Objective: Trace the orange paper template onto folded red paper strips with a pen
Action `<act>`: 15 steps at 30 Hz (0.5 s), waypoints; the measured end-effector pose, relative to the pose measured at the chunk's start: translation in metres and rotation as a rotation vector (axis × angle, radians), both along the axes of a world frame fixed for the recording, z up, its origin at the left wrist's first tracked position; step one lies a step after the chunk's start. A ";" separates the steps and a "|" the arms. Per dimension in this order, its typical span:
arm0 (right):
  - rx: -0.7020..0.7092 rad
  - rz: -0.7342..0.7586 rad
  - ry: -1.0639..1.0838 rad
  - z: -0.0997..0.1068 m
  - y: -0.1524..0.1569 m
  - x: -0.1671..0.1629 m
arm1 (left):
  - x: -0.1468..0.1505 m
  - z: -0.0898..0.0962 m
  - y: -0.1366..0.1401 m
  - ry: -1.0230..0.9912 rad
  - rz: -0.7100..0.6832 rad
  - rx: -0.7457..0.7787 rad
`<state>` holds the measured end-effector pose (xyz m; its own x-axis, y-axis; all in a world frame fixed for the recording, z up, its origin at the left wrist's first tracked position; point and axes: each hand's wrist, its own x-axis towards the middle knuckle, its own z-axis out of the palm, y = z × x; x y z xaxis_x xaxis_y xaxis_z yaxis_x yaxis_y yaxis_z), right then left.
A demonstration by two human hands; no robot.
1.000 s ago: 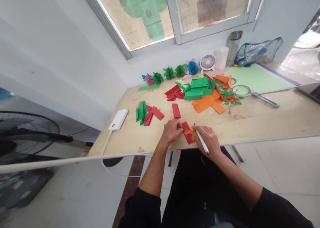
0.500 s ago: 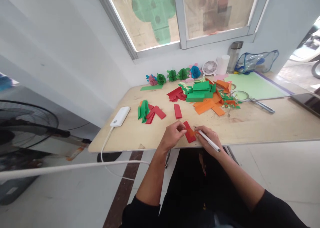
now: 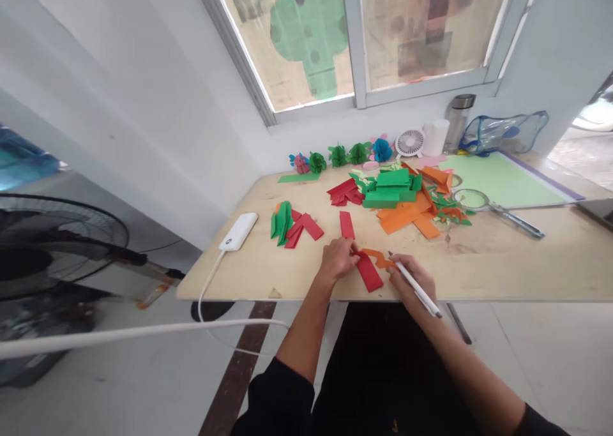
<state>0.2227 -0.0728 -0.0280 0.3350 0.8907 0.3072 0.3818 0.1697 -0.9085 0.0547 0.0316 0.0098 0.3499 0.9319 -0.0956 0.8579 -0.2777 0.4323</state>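
A folded red paper strip [image 3: 370, 275] lies slanted at the table's front edge. At its upper end is my left hand [image 3: 338, 258], fingers closed on the strip's end. An orange paper cutout [image 3: 376, 256] with a curved edge reaches from beside the left fingertips to my right hand [image 3: 414, 284]. The right thumb and fingers pinch the cutout's right end. A white pen [image 3: 417, 288] also rests in the right hand, its tip pointing up and left. Another red strip [image 3: 347, 224] lies just beyond the left hand, which partly covers its near end.
Red and green folded papers [image 3: 281, 220] lie left. Behind are more red strips [image 3: 343, 191], a green paper stack [image 3: 393, 187], orange paper [image 3: 402, 218] and scraps. A cutter knife [image 3: 520, 222] lies right, a white power bank [image 3: 238, 232] left. Paper flowers [image 3: 338, 156] line the wall.
The orange cutout has shifted off the middle of the red strip, towards its upper right. My left fingers have closed on the strip's upper end. The view has shifted slightly.
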 end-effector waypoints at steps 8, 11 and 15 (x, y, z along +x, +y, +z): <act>-0.023 -0.018 0.017 0.003 -0.001 0.002 | -0.004 -0.004 -0.005 -0.085 0.055 0.052; -0.043 -0.053 0.040 0.004 -0.003 0.003 | -0.019 0.000 0.006 -0.108 0.068 0.066; -0.081 -0.050 0.074 0.005 -0.003 0.002 | -0.059 0.026 0.054 -0.047 0.141 0.136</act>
<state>0.2250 -0.0759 -0.0228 0.3986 0.8934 0.2073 0.3189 0.0770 -0.9447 -0.0039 0.0856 0.0359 0.2158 0.9753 0.0476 0.8722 -0.2144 0.4397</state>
